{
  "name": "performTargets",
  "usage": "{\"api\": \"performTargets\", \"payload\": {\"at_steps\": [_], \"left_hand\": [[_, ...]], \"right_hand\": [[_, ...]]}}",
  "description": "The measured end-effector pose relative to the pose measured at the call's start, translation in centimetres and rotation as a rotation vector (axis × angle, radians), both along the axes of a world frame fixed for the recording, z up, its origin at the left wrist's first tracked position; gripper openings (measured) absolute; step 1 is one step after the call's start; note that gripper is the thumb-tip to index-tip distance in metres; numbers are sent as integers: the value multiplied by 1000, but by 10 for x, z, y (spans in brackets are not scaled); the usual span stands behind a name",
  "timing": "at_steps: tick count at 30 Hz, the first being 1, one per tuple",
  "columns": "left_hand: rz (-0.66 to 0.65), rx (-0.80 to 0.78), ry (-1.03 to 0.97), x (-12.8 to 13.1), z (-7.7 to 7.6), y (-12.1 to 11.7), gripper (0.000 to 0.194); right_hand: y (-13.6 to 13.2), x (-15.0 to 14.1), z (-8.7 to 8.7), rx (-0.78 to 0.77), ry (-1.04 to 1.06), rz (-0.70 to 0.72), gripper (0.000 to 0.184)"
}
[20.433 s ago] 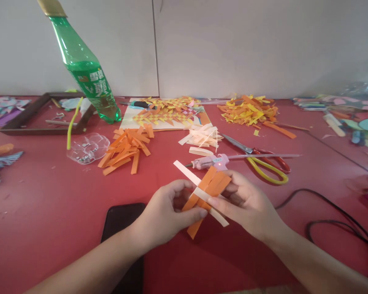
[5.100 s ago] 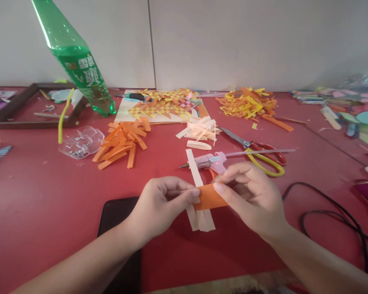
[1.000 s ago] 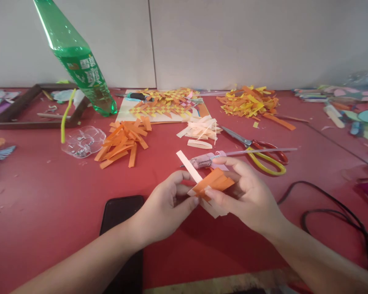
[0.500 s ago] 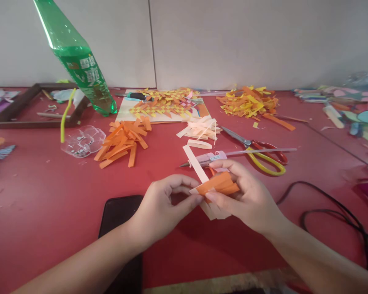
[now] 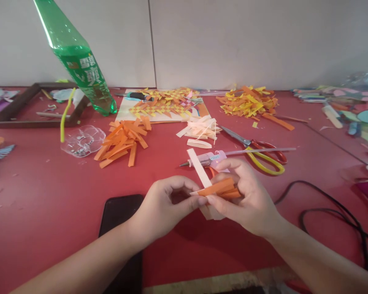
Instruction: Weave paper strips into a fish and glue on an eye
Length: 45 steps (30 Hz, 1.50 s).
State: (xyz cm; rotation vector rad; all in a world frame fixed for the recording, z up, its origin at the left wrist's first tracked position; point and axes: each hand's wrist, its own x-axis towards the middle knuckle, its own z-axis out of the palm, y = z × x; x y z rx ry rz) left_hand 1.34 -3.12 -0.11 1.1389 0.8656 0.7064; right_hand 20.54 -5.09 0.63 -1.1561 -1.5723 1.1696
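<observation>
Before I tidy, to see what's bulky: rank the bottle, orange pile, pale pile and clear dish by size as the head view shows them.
Bottle, though its top is cut off
Orange pile
Pale pile and clear dish: too alike to rank

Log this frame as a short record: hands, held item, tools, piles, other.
left hand: grips paper piece
right hand: grips same piece
piece: orange and pale strips, crossed
tools: glue gun, scissors
piles: orange, pale, orange-yellow
phone: partly hidden by left forearm
back left: green bottle, frame
</observation>
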Motion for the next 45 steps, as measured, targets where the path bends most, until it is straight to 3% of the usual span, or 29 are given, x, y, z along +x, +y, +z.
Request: {"api": "performTargets", "payload": {"at_steps": [4, 6, 8, 10, 13, 20, 22, 25, 27, 30, 37, 45], "left_hand": [[112, 15, 41, -1, 1, 3, 18], [210, -7, 15, -3, 0, 5, 18], [305, -48, -49, -4, 0, 7, 18], [387, -84, -133, -5, 1, 10, 17], [489, -115, -226, -5, 1, 12, 16], [679, 12, -261, -4, 2, 14, 12], [717, 28, -267, -5, 2, 14, 11], [738, 29, -287, -4, 2, 14, 9], [718, 5, -267, -4, 0, 15, 10], [630, -33, -202, -3, -1, 15, 14], [467, -10, -84, -5, -3, 12, 25], [427, 193, 128, -6, -5, 7, 24]], "right_hand": [[3, 6, -1, 202, -168, -86, 20], [10, 13, -2, 334, -416, -224, 6], [17, 20, -6, 402, -710, -345, 15], [23, 24, -10, 364, -929, -389, 24], [28, 27, -17, 266, -1045, -382, 22], [32, 26, -17, 199, -1008, -366, 20], [34, 27, -16, 197, -930, -461, 11], [33, 28, -13, 219, -722, -639, 22], [30, 26, -10, 184, -548, -657, 22], [23, 23, -5, 189, -388, -541, 16], [14, 18, -3, 492, -485, -250, 14], [12, 15, -10, 736, -588, -149, 21]]}}
